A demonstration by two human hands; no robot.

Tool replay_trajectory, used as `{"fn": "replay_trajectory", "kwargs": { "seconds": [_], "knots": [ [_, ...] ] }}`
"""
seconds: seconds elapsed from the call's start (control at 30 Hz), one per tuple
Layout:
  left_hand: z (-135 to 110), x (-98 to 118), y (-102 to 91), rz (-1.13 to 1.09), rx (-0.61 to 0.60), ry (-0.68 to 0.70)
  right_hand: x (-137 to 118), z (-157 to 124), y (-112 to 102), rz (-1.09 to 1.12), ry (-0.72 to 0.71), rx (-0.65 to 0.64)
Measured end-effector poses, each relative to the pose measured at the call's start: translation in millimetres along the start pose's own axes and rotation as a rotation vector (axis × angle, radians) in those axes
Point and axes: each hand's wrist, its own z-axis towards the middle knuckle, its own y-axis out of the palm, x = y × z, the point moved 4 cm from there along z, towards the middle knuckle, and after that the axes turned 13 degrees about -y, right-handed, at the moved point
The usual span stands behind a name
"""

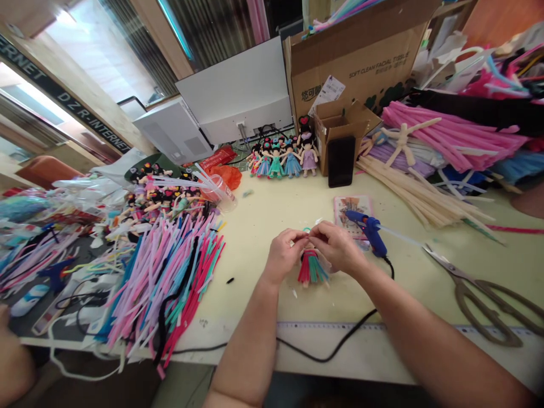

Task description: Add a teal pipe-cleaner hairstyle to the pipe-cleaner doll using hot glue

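Black cord (325, 359) nearside of the blue glue gun (372, 231). Scissors (461, 277) open, right of gun. Left hand (284, 255) and right hand (338, 246) both closed, fingertips pinching the upper end of a small doll (313, 268), left of gun; strip skirt. Beyond gun: phone (340, 162), then cardboard box (352, 68). Far left of gun: doll row (276, 160).

A pale yellow tabletop (259, 249) fills the middle of the room, with a strip of greyish floor (181, 391) below its near edge. Behind it, a dark sign band (72, 105) lettered "DZR-INTERNET" slants past bright glass panes (106, 51), beige frames (164, 34), ribbed dark curtains (212, 39) and a glowing light (65, 18) upper left.
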Motion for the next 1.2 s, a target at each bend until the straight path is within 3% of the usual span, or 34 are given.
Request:
{"fn": "replay_trajectory", "kwargs": {
  "seconds": [0.1,0.2,0.57,0.8,1.0,1.2],
  "knots": [
    [-2.4,2.3,-0.3,0.011,-0.009,0.029,-10.3,-1.8,-0.6,-0.128,-0.156,-0.028],
    [-4.0,2.6,-0.8,0.006,-0.014,0.015,-13.8,-3.2,-1.0,-0.177,-0.217,-0.061],
    [1.5,-3.7,0.6,-0.298,-0.027,-0.253,-14.4,-0.9,-6.4,-0.118,-0.151,-0.032],
    [2.9,-7.3,5.3,-0.400,-0.040,-0.267,-14.7,-1.0,-6.4,-0.119,-0.164,-0.001],
    [6.7,-12.4,3.4,-0.357,-0.021,-0.246,-13.7,-2.2,-3.8,-0.229,-0.206,-0.022],
    [14.1,-20.7,-9.1,-0.310,0.036,-0.214,-53.9,-9.8,-12.3,-0.477,-0.334,-0.061]
  ]
}}
